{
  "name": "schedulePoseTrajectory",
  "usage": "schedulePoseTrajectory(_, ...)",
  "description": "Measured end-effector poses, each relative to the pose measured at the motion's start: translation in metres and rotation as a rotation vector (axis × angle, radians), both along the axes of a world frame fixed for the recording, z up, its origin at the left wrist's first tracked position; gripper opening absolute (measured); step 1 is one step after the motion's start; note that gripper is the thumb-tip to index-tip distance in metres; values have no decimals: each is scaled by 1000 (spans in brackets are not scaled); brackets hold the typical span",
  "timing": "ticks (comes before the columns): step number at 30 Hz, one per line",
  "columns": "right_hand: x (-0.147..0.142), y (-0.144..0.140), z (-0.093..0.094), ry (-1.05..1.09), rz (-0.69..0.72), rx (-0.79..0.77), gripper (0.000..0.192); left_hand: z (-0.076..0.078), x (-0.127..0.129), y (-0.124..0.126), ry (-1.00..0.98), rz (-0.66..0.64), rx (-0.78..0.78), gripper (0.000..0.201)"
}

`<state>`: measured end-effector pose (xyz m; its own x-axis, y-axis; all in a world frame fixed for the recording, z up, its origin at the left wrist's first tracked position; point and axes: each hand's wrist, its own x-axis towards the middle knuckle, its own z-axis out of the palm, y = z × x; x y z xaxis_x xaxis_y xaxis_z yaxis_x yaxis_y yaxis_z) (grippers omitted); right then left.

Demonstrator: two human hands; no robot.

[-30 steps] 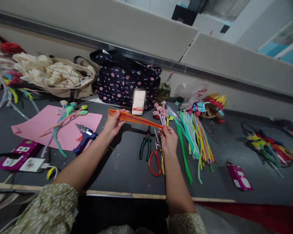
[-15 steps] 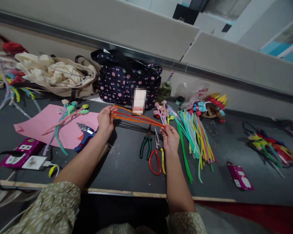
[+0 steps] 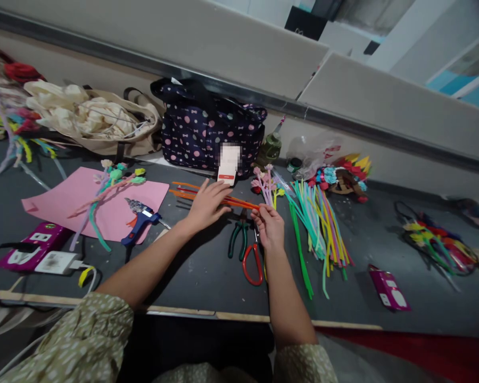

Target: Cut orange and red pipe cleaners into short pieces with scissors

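Left of the left hand [image 3: 206,206], glue gun [image 3: 139,227] partly on paper [image 3: 59,197]; behind, bag [image 3: 189,135]; right of right hand [image 3: 271,230], pipe cleaners [image 3: 330,226].

At the back of your table [image 3: 219,287], a dark dotted bag [image 3: 187,141] stands before the grey partition [image 3: 183,42]. Left of it, you have a beige bag [image 3: 141,142] with cream fabric [image 3: 107,119]; right, a green bottle [image 3: 271,148]. A purple power strip [image 3: 43,239] lies at your near left, a white adapter [image 3: 56,263] beside it.
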<state>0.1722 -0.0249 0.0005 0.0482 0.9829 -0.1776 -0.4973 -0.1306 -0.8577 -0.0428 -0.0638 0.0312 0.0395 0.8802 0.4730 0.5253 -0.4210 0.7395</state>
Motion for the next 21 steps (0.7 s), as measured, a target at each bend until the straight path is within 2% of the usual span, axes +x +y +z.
schedulePoseTrajectory(2, -2, -2, 0, -11, 44, 2, 26, -8, 1, 3, 55, -17, -82, 34)
schedulePoseTrajectory(4, -2, -3, -1, -35, 96, 11, 27, -16, -2, 5, 152, 20, -138, 22)
schedulePoseTrajectory(7, 1, -2, -3, -168, 198, 49, 34, -22, -8, 8, 397, 81, -183, 20)
schedulePoseTrajectory(10, 7, -3, -2, -559, 212, 141, 52, -21, -16, 10, 571, 143, -216, 24)
schedulePoseTrajectory(13, 7, -11, 6, -1167, 190, 242, 63, -19, -21, 10, 565, 221, -206, 25)
schedulePoseTrajectory(15, 2, -22, 15, -1502, 252, 272, 68, -17, -22, 10, 538, 270, -190, 24)
schedulePoseTrajectory(17, -7, -35, 23, -1699, 349, 295, 77, -16, -21, 10, 519, 297, -181, 23)
schedulePoseTrajectory(21, -23, -56, 28, -1865, 499, 373, 88, -15, -18, 9, 485, 285, -163, 23)
